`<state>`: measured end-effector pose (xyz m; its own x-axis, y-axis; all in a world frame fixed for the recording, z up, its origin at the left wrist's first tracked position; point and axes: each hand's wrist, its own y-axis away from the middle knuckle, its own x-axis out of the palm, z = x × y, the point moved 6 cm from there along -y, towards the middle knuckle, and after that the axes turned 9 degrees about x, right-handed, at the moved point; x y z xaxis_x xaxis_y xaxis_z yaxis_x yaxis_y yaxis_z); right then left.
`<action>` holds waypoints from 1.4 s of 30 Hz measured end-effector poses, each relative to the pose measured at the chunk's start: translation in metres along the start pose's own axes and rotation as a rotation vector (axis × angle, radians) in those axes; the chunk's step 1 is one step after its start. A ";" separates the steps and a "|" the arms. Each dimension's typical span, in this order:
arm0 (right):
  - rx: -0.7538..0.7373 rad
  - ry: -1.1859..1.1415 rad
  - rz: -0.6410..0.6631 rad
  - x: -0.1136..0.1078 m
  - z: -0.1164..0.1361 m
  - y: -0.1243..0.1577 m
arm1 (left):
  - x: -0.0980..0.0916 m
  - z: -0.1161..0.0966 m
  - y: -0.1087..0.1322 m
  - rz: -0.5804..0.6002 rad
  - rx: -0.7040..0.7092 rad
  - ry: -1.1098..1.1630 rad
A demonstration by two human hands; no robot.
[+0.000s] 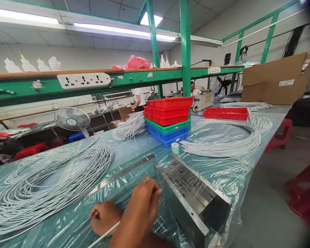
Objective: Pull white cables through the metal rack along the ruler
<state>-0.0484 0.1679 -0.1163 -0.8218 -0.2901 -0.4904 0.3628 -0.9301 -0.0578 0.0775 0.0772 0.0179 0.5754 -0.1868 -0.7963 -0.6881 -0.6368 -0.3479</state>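
My forearms appear crossed. My left hand (142,201), with a ring on one finger, is in front, its fingers closed in a pinch beside the metal channel (182,203); what they hold is too small to make out. Lower and to its left, my right hand (104,217) is curled closed, its grip partly hidden. A white cable (104,236) slants up across the near side of my right hand and disappears behind my left wrist. Behind my hands lies a steel ruler (126,170). The open-topped channel lies to the right, with clear film about it.
Large coils of white cable (93,172) lie left, with another coil (229,146) at right. Stacked red, green and blue trays (167,119) stand behind a tape roll (175,148). A red tray (226,113) and cardboard box (271,81) are farther right. A person (140,99) stands beyond.
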 end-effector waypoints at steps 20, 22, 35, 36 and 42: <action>-0.052 0.061 -0.063 -0.011 0.008 0.014 | 0.034 -0.007 0.002 -0.251 0.130 0.089; -0.066 0.058 -0.076 -0.011 0.009 0.015 | 0.034 -0.009 0.003 -0.276 0.128 0.050; -0.121 0.108 -0.129 -0.007 0.006 0.013 | 0.034 -0.017 0.006 -0.064 0.021 -0.084; -0.122 0.108 -0.131 -0.007 0.006 0.013 | 0.034 -0.018 0.006 -0.047 -0.007 -0.086; -0.110 0.109 -0.122 -0.007 0.006 0.012 | 0.032 -0.023 0.004 0.007 -0.091 -0.115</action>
<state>-0.0413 0.1567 -0.1083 -0.8125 -0.1454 -0.5645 0.3146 -0.9247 -0.2145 0.1029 0.0513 0.0022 0.5122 -0.1076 -0.8521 -0.6461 -0.7019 -0.2998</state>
